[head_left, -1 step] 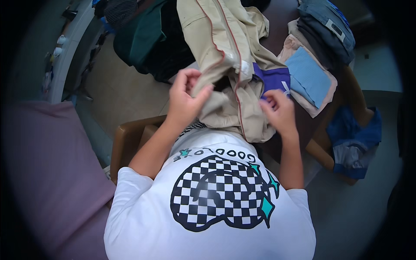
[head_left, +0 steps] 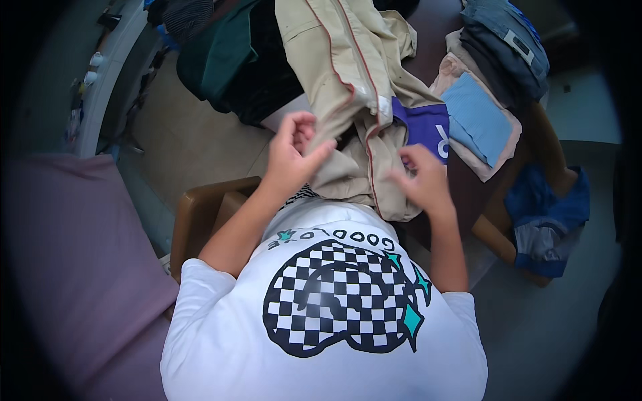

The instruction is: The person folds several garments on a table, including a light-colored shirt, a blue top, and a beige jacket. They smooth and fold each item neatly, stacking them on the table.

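A beige zip-front garment [head_left: 348, 60] with red piping stretches from the dark table into my lap, its near end bunched in loose folds. My left hand [head_left: 294, 154] is at its left edge, thumb and fingers apart, with nothing seen gripped between them. Over the right side of the folds, my right hand [head_left: 426, 175] is open, its thumb pointing left and its fingers loosely bent. Just beyond that hand lies a purple panel [head_left: 420, 119] with a white loop mark; whether it is sewn to the garment I cannot tell.
Folded pink cloth [head_left: 501, 144] with a light blue piece [head_left: 473, 117] on top lies to the right, beside stacked grey-blue clothes [head_left: 505, 43]. Dark green clothing [head_left: 217, 60] is heaped at the far left. A blue garment [head_left: 545, 214] hangs on a brown chair [head_left: 498, 239].
My right hand has come away from the purple panel's edge and its thumb has spread left. The left hand's fingers have parted, and the panel lies flatter with more of its mark showing.
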`<state>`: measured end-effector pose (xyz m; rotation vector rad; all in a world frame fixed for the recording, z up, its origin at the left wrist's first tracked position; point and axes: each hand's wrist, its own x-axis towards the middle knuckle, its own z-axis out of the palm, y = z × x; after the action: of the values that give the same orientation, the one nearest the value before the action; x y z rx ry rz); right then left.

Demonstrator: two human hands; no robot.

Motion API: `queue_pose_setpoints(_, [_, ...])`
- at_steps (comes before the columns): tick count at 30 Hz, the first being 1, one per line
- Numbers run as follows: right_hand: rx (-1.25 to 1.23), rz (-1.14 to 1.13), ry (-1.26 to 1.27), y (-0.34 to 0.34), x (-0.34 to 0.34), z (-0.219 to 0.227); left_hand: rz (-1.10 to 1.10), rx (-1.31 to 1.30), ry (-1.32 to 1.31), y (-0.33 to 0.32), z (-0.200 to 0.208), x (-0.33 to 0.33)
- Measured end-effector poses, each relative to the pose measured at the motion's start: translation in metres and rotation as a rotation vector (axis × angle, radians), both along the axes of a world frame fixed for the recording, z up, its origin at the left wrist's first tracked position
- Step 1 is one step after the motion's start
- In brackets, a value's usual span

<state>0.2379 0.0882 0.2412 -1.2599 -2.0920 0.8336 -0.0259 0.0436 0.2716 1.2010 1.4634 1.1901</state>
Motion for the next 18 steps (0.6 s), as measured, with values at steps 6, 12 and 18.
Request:
queue_pose_setpoints(6, [0.159, 0.022, -0.153, -0.036, -0.008, -0.048, -0.198, -0.390, -0.214, -0.052, -0.064, 0.007])
queue_pose_setpoints(12, [-0.038, -0.262, 0.101, -0.017, 0.016, -0.033, -0.021, -0.274, 0.214, -0.064, -0.071, 0.015])
queue_pose_setpoints(18, [0.205, -0.428, 0.394, -0.012, 0.049, 0.012, 0.345, 0.397, 0.372, -0.065, 0.021, 0.021])
